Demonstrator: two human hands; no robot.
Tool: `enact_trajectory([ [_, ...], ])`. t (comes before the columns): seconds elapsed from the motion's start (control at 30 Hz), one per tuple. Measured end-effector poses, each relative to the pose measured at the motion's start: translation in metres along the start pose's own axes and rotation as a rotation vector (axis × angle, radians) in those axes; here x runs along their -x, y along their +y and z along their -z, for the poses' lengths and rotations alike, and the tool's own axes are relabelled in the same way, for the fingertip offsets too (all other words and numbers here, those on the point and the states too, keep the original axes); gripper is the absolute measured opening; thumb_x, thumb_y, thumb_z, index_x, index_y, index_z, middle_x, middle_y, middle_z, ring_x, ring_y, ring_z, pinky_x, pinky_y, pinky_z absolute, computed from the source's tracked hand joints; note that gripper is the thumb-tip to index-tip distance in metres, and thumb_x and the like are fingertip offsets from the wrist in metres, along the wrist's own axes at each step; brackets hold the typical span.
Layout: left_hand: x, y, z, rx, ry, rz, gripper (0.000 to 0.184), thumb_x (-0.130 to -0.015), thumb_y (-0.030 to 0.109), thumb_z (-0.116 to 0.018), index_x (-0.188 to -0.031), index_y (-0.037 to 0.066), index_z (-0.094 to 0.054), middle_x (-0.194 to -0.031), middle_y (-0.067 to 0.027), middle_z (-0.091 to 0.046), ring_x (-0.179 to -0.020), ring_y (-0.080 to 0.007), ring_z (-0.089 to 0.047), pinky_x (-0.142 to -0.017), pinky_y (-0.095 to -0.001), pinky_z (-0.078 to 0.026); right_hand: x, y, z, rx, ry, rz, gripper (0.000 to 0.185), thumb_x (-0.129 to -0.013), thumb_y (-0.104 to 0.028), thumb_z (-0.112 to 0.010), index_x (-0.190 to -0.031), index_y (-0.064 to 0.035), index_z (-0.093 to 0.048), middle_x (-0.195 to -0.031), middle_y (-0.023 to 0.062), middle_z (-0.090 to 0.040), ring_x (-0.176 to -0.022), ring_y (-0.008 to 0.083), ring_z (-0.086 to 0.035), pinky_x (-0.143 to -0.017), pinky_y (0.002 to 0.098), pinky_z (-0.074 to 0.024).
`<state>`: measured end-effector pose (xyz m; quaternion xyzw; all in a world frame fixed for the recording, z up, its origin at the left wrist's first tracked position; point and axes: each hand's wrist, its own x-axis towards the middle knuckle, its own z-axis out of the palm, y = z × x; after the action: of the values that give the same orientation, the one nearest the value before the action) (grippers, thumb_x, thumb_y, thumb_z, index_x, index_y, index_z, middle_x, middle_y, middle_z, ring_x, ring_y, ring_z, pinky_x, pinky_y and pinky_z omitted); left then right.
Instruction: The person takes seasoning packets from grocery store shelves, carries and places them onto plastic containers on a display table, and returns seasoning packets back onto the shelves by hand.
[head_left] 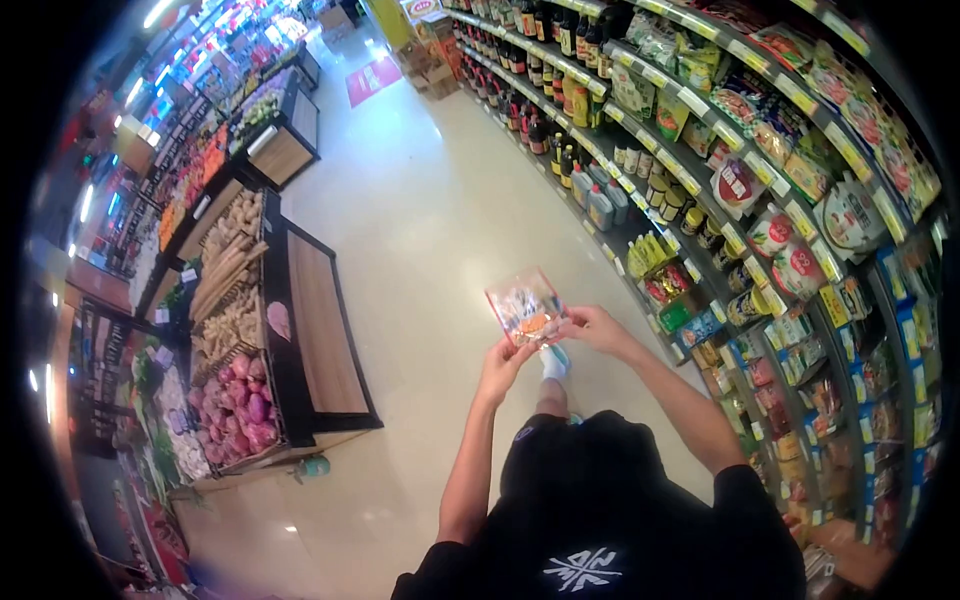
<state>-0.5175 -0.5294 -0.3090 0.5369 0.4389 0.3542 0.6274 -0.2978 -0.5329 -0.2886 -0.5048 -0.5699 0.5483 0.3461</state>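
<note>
A small clear food packet (525, 302) with red edges and an orange patch on its label is held up in front of my body, over the aisle floor. My left hand (503, 366) pinches its lower edge between thumb and fingers. At the packet's lower right corner, my right hand (594, 330) also grips it. The print is too blurred to read, so what is inside cannot be made out.
Curved shelves on the right carry bottles (598, 208), jars and hanging bags (797, 268). To the left, a wood-panelled produce stand (318, 325) bears red onions (240, 405) and root vegetables (228, 270). Cardboard boxes (430, 75) stand at the far end of the aisle (400, 230).
</note>
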Motion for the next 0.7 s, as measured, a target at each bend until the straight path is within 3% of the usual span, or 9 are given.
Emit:
enact_trajectory([
  [0.07,0.003,0.001,-0.004,0.13,0.051,0.14,0.022,-0.085,0.011,-0.063,-0.105,0.001,-0.061,-0.089,0.0013,-0.062,-0.081,-0.0053,-0.052,-0.073,-0.023,-0.042,-0.005,0.012,-0.006,-0.095,0.018,0.023,0.019,-0.082,-0.013,-0.064,-0.094,0.0006,-0.063,-0.077,-0.0004,-0.06,-0.067,0.0062,-0.05,-0.062,0.0244,-0.0432],
  [0.23,-0.002,0.023,0.002,0.15,0.135,0.064,0.025,-0.083,0.006,-0.064,-0.106,-0.001,-0.058,-0.094,0.0005,-0.06,-0.077,-0.0057,-0.05,-0.072,-0.0216,-0.042,-0.017,-0.014,-0.009,-0.193,0.099,-0.05,0.015,-0.08,-0.01,-0.065,-0.09,0.0007,-0.062,-0.076,0.0022,-0.059,-0.067,0.009,-0.05,-0.063,0.025,-0.0424],
  [0.3,-0.009,0.047,0.011,-0.015,0.158,-0.001,0.024,-0.081,0.005,-0.065,-0.103,0.0,-0.059,-0.094,-0.0025,-0.061,-0.08,-0.0084,-0.052,-0.073,-0.0234,-0.043,-0.021,-0.048,-0.002,0.078,0.211,0.204,0.011,-0.077,-0.006,-0.066,-0.082,0.0014,-0.059,-0.073,0.006,-0.054,-0.066,0.0146,-0.049,-0.063,0.0271,-0.0416],
  [0.33,-0.014,0.06,0.016,-0.184,0.169,-0.072,0.022,-0.079,0.004,-0.065,-0.101,0.0,-0.06,-0.094,-0.0056,-0.061,-0.082,-0.0112,-0.054,-0.074,-0.0252,-0.044,-0.028,-0.056,0.0,0.078,0.207,0.191,0.011,-0.077,-0.006,-0.066,-0.082,0.0014,-0.059,-0.073,0.006,-0.054,-0.066,0.0146,-0.049,-0.063,0.0271,-0.0416],
  [0.4,-0.031,0.077,0.025,-0.158,0.135,-0.147,0.027,-0.077,0.002,-0.066,-0.102,-0.001,-0.059,-0.098,-0.0092,-0.061,-0.089,-0.0144,-0.056,-0.081,-0.0271,-0.043,-0.04,-0.065,0.005,0.03,0.269,0.292,0.012,-0.073,-0.001,-0.067,-0.076,0.002,-0.055,-0.072,0.0091,-0.048,-0.066,0.019,-0.048,-0.061,0.0291,-0.0404],
  [0.43,-0.043,0.082,0.027,-0.006,0.123,-0.152,0.026,-0.079,0.002,-0.064,-0.104,-0.002,-0.057,-0.099,-0.0091,-0.061,-0.09,-0.0145,-0.056,-0.082,-0.0272,-0.043,-0.049,-0.06,0.008,-0.013,0.267,0.312,0.012,-0.073,0.006,-0.065,-0.082,-0.0002,-0.06,-0.078,0.0046,-0.052,-0.072,0.0149,-0.048,-0.065,0.0263,-0.0381],
  [0.53,-0.083,0.102,0.026,0.225,0.131,-0.126,0.025,-0.082,-0.001,-0.06,-0.106,-0.004,-0.056,-0.099,-0.0083,-0.06,-0.09,-0.0138,-0.055,-0.083,-0.0267,-0.042,-0.076,-0.059,0.024,-0.104,0.264,0.21,0.014,-0.074,0.006,-0.064,-0.085,0.0003,-0.06,-0.08,0.0047,-0.053,-0.074,0.0137,-0.05,-0.067,0.0253,-0.039],
  [0.57,-0.096,0.106,0.026,0.295,0.153,-0.104,0.024,-0.083,-0.002,-0.058,-0.106,-0.004,-0.055,-0.098,-0.0076,-0.06,-0.09,-0.0129,-0.054,-0.083,-0.0262,-0.042,-0.088,-0.065,0.026,-0.11,0.313,0.213,0.012,-0.075,0.0,-0.068,-0.081,-0.0001,-0.057,-0.073,0.0031,-0.048,-0.067,0.0119,-0.043,-0.063,0.0246,-0.0372],
  [0.7,-0.14,0.116,0.035,0.147,0.076,-0.208,0.017,-0.086,-0.001,-0.054,-0.103,-0.003,-0.056,-0.087,-0.0039,-0.059,-0.078,-0.0092,-0.053,-0.071,-0.0228,-0.044,-0.123,-0.08,0.053,-0.221,0.289,0.205,0.015,-0.078,0.0,-0.066,-0.09,0.0008,-0.058,-0.076,0.0017,-0.05,-0.068,0.0088,-0.044,-0.064,0.0222,-0.0388],
])
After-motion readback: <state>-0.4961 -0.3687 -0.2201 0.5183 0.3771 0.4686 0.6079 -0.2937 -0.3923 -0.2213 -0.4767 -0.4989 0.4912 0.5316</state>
